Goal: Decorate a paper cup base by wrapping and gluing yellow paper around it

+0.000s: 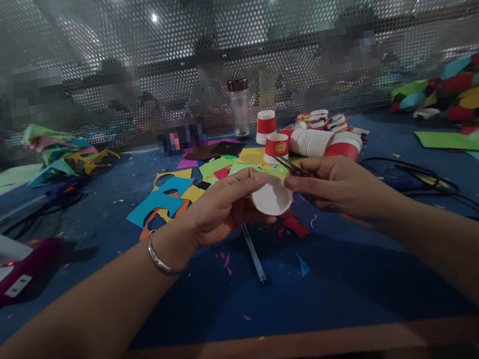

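My left hand was curled round a paper cup, fingers closed on its side. Its white base faced me above the middle of the table. My right hand was closed on the scissors, their blades near the cup's upper edge. Red scraps lay just beneath, so I judged some cutting done. The stack of cups toward the far edge looked whole, so more seemed left.

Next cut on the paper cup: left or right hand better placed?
Right, probably. The right hand holds the scissors, with the blades close beside the paper cup. The left hand is occupied, its grip closed on that cup.
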A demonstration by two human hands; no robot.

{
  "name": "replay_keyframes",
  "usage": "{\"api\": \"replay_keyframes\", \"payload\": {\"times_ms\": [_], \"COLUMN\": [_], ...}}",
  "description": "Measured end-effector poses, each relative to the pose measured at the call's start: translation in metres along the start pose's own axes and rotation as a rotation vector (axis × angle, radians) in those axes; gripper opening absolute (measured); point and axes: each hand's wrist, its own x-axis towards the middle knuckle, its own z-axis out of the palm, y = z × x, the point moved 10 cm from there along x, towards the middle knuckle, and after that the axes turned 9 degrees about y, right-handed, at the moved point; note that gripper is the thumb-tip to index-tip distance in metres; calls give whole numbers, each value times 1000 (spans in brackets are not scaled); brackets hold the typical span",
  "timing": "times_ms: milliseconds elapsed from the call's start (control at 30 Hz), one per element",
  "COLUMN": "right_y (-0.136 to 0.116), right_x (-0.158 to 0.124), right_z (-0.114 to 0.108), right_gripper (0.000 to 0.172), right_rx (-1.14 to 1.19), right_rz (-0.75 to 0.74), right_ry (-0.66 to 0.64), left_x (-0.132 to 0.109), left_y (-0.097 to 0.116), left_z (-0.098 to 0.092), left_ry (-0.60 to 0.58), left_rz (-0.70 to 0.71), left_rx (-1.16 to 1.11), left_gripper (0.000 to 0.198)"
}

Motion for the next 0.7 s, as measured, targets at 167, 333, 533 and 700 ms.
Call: {"api": "replay_keyframes", "payload": {"times_ms": [167, 333, 533, 700], "right_y": [-5, -11, -14, -12], "right_x": [1, 0, 0, 3], "right_z": [0, 1, -4, -8], "right_gripper": [45, 45, 41, 42], "right_rx": [-34, -29, -4, -55], "right_rz": [-65, -110, -126, -134], "right_ry": [-11, -11, 36, 59], "left_x": [-3, -5, -1, 2], "left_y": [-1, 3, 10, 16], "left_z": [5, 7, -1, -8], "left_ry": [-71, -108, -54, 28], "left_rz": [-17, 19, 141, 204], "left_rx": [-9, 20, 166, 218], "left_gripper": [32, 35, 40, 53]}}
